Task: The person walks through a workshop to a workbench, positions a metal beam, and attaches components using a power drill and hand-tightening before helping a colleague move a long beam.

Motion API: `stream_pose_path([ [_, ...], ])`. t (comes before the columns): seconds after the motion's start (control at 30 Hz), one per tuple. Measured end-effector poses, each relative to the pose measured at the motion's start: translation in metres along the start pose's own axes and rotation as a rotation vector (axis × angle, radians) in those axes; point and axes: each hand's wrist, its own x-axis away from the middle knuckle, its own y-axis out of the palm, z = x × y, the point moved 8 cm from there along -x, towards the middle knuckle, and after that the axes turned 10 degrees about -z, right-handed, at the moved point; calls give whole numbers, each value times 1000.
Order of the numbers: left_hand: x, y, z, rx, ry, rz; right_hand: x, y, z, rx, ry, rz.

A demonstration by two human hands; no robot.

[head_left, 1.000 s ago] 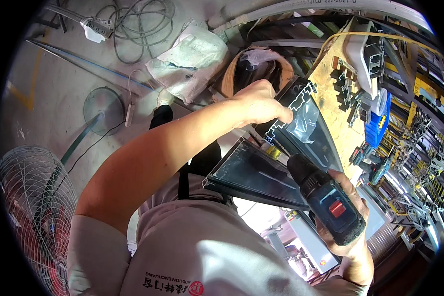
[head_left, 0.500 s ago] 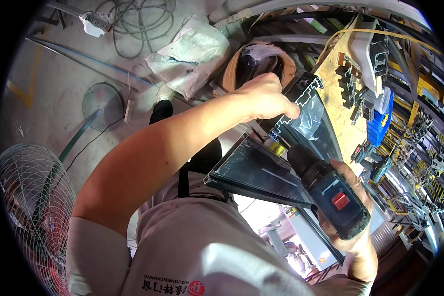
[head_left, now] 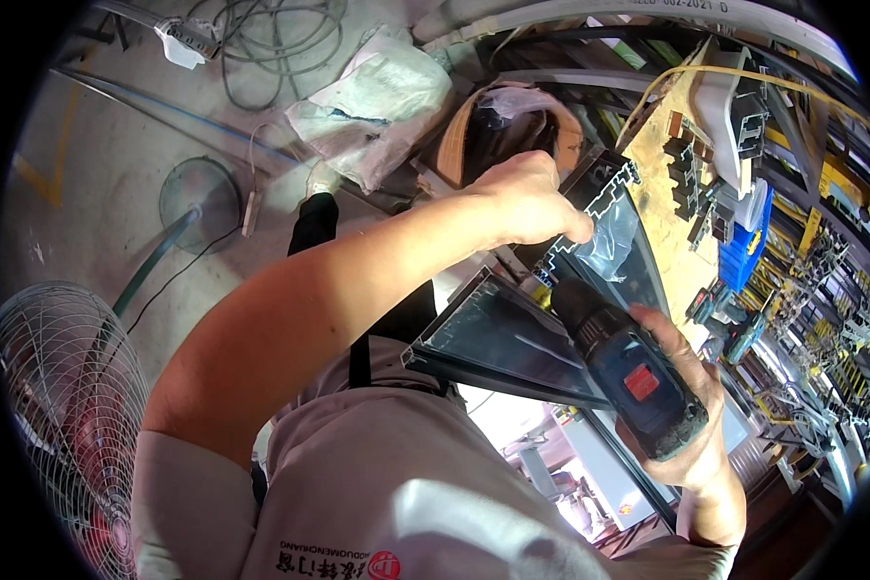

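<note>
While the left hand (head_left: 532, 203), grip unclear, touches the end edge of a metal bar (head_left: 601, 182), the right hand (head_left: 709, 393) holds a drill (head_left: 633, 372), work seemingly unfinished.

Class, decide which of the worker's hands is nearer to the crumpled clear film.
Left. The left hand is just beside the clear film, at the notched end of the black profile; the right hand is farther off, lower in view, around the drill.

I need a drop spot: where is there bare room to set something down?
Bare floor shows between the yellow line, round base and fan. A narrow strip of wooden board shows between the black frame and dark blocks. Crowded: around the blue bin.
</note>
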Motion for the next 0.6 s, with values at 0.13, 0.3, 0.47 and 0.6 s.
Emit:
stream_pose_path([
  [0.13, 1, 3, 0, -12, -17, -14, -10, 1, -2, 142, -92, -23],
  [0.3, -2, 3, -2, 49, 44, 29, -16, 3, -4, 127, -165, -23],
  [0.47, -6, 3, -4, 27, 71, 47, -16, 2, -2, 131, -109, -77],
  [0.6, -7, 3, -4, 14, 58, 48, -18, 3, 8, -45, -70, -50],
])
